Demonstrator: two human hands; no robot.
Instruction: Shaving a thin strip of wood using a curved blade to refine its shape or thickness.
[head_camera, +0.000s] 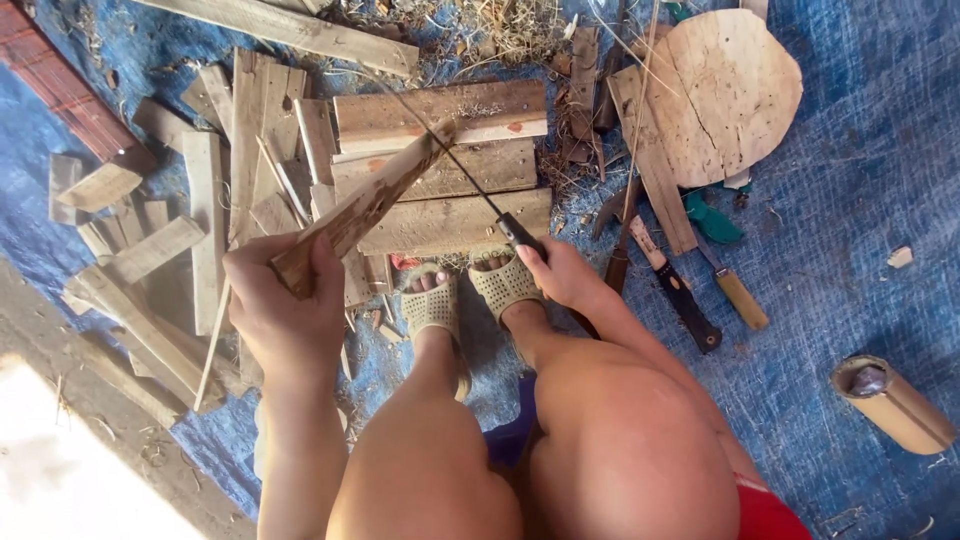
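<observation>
**Splitting wood over a blue tarp**

A blue tarp (860, 200) covers the ground, littered with cut wooden slats (210, 200), straw and shavings, with bare earth along the lower left edge. The person squats over it in perforated sandals (505, 285).

The left hand (285, 305) is clenched around the lower end of a long wooden strip (365, 205), holding it slanted upward over a stack of planks (450, 170). The right hand (560, 272) is closed on the dark handle of a thin-bladed knife (470, 180), whose blade runs up to meet the strip near its upper end.

The strip looks light, dry and stiff, likely to split along the grain; its edges seem rough and splintery, so the thick lower end is the sensible place to grip, well clear of the blade.

To the right lie a round wooden disc (735, 85), two more handled tools (690, 300), something green (712, 220) and, further off, a short bamboo tube (893, 402).
</observation>
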